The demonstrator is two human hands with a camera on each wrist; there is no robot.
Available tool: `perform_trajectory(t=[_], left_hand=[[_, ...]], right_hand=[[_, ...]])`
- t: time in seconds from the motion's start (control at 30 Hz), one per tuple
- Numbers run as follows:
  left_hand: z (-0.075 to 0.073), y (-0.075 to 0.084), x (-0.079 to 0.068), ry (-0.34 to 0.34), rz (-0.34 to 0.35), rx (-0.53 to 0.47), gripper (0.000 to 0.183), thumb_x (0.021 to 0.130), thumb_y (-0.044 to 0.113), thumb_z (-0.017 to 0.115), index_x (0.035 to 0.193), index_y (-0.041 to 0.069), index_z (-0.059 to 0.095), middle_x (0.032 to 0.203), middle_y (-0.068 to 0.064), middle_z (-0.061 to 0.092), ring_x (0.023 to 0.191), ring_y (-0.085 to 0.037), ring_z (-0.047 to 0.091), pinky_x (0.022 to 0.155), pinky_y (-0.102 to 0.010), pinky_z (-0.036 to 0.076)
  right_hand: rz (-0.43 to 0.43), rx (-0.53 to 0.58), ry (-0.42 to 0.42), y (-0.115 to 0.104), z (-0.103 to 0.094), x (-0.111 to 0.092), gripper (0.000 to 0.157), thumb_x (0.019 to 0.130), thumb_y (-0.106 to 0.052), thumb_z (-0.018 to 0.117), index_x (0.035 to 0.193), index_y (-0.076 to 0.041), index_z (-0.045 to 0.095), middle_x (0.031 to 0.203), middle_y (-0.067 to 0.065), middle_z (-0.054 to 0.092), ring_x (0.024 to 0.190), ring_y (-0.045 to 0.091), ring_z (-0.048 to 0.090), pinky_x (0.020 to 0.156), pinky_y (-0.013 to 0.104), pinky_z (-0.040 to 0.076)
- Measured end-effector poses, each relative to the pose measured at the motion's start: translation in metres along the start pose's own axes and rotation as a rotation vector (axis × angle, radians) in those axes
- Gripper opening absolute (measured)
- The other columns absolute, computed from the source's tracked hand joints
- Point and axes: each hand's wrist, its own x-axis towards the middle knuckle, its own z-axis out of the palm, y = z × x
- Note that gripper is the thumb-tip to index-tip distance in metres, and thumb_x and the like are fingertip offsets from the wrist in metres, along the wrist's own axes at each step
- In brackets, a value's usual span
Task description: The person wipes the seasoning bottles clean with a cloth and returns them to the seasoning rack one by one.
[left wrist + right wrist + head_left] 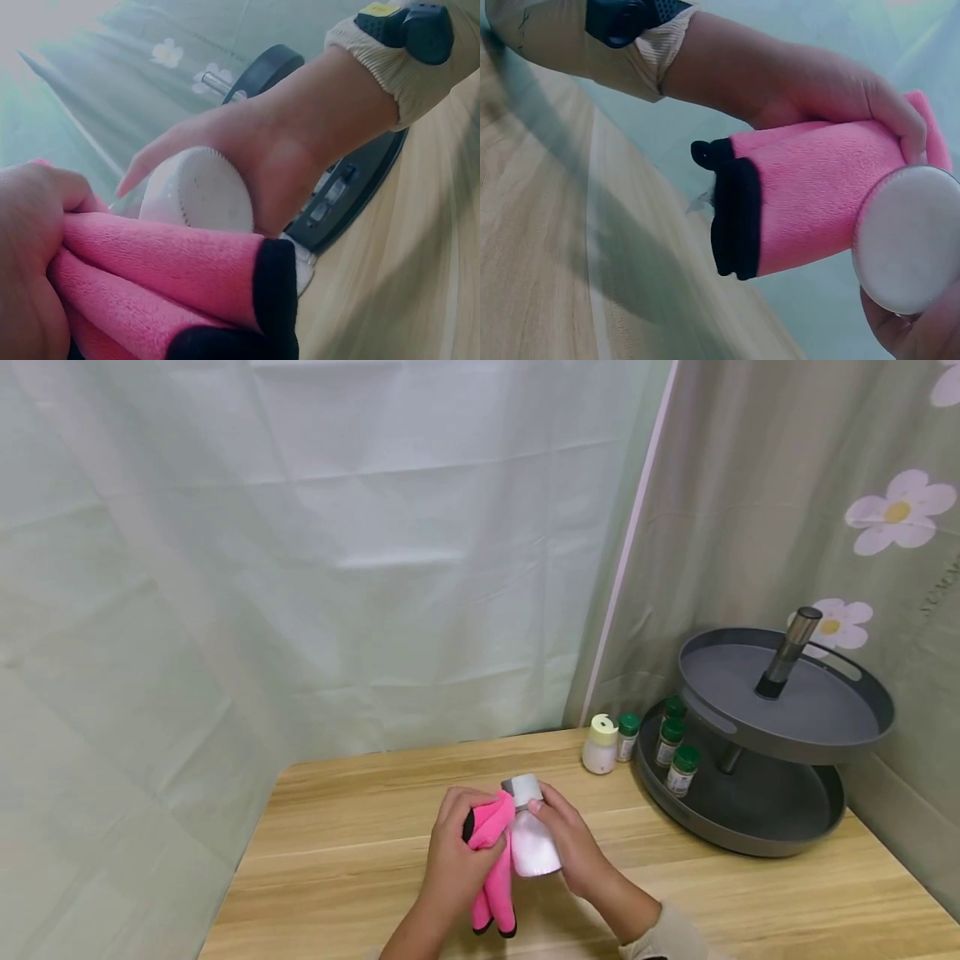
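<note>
Item: one white jar (536,845), held over the near middle of the desk (337,843), my right hand (573,852) curled about its right side.
Item: pink cloth (497,889), gripped in my left hand (459,847), against the jar's left side.
Progress: wiping apparently under way; amount done, I cannot tell; setting down presumably remains.
Orientation: cap (527,790) far and slightly left, base near; long axis runs near to far.

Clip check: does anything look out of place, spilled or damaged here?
No spill or damage shows. One possible stray: a green-capped jar stands on the table beside the yellow-topped container, while three similar jars stand in the grey lower tray. The pink cloth and white container look ordinary.
</note>
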Motion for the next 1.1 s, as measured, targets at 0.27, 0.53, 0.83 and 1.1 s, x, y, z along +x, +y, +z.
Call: perform_trajectory(t=[0.27, 0.53, 0.83, 1.1], left_hand=[[0.005, 0.005, -0.008, -0.237, 0.043, 0.053, 0.047, 0.077, -0.001, 0.079, 0.109, 0.031, 0.066, 0.114, 0.011, 0.054, 0.104, -0.011, 0.058, 0.086, -0.024, 0.054], [0.008, 0.003, -0.011, -0.296, 0.094, 0.094, 0.049, 0.076, -0.002, 0.078, 0.108, 0.032, 0.066, 0.112, 0.012, 0.055, 0.101, -0.008, 0.058, 0.082, -0.022, 0.053], [0.0, 0.001, -0.002, -0.091, -0.012, 0.076, 0.046, 0.076, -0.002, 0.081, 0.108, 0.029, 0.067, 0.112, 0.011, 0.057, 0.104, -0.011, 0.059, 0.086, -0.025, 0.054], [-0.01, -0.004, 0.006, 0.093, -0.025, 0.009, 0.043, 0.077, -0.004, 0.08, 0.107, 0.024, 0.067, 0.11, 0.007, 0.059, 0.104, -0.011, 0.059, 0.087, -0.024, 0.054]], right_hand=[[0.017, 0.093, 0.196, -0.002, -0.007, 0.005, 0.053, 0.105, -0.036, 0.042, 0.145, -0.003, 0.038, 0.103, 0.002, 0.062, 0.087, 0.012, 0.064, 0.073, 0.029, 0.056], [0.067, 0.185, 0.231, 0.0, -0.013, 0.01, 0.059, 0.107, -0.044, 0.026, 0.139, 0.005, 0.035, 0.099, -0.002, 0.061, 0.086, 0.009, 0.062, 0.075, 0.024, 0.053], [0.12, 0.086, 0.007, 0.001, -0.004, 0.006, 0.054, 0.107, -0.039, 0.029, 0.148, -0.003, 0.032, 0.12, 0.002, 0.06, 0.106, 0.013, 0.06, 0.091, 0.033, 0.05], [0.097, 0.034, -0.127, 0.003, 0.003, -0.002, 0.058, 0.107, -0.035, 0.042, 0.151, 0.003, 0.033, 0.114, 0.001, 0.065, 0.101, 0.013, 0.066, 0.086, 0.033, 0.056]])
